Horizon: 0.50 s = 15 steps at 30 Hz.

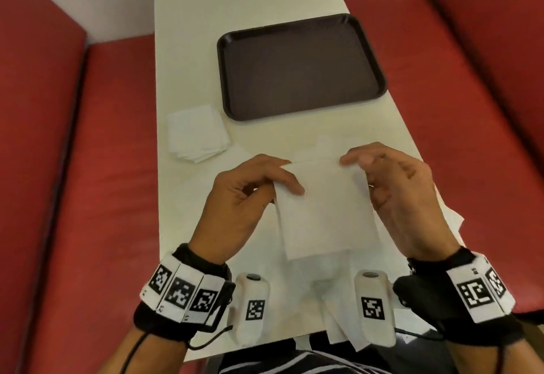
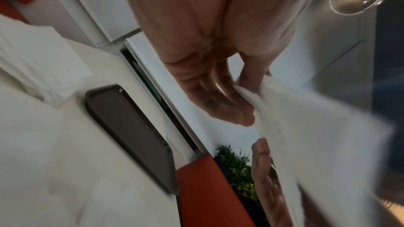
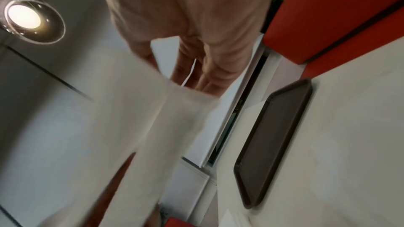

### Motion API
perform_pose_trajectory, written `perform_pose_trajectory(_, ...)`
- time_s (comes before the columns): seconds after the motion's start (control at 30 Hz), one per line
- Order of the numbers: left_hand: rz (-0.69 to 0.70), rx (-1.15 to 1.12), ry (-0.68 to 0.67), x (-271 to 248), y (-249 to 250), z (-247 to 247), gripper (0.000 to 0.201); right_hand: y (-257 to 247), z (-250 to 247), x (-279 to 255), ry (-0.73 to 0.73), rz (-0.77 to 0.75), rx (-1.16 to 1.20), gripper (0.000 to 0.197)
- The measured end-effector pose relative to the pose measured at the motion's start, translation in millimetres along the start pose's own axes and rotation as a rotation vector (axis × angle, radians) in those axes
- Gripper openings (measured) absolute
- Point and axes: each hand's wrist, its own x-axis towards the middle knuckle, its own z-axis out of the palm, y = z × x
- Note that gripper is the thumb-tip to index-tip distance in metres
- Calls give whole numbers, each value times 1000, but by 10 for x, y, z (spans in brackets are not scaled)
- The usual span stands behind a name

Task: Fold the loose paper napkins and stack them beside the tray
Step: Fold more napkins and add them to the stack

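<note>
A white paper napkin (image 1: 321,209) hangs in the air above the near part of the table, held by its top corners. My left hand (image 1: 250,194) pinches the upper left corner between thumb and fingers. My right hand (image 1: 391,185) grips the upper right corner. The left wrist view shows the napkin (image 2: 317,135) caught between my fingers (image 2: 231,108). In the right wrist view the napkin (image 3: 153,127) is blurred in front of my fingers (image 3: 203,78). A stack of folded napkins (image 1: 197,134) lies left of the dark brown tray (image 1: 300,67).
More loose napkins (image 1: 335,309) lie on the white table (image 1: 235,6) under and to the right of my hands. Red bench seats (image 1: 88,167) flank the table on both sides. The tray holds nothing.
</note>
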Motion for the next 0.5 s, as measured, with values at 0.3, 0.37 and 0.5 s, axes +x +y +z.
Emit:
perform_pose_trajectory(0.3, -458, -204, 116, 0, -200, -661, 64, 185, 755, 374, 35, 0, -138, 14)
perform_pose_trajectory(0.37, -492, -117, 83, -14, -281, -777, 68, 259, 891, 439, 50, 4, -166, 16)
perform_pose_trajectory(0.5, -506, -113, 200, 204, -518, -1183, 48, 397, 1061, 556, 94, 30, -193, 27)
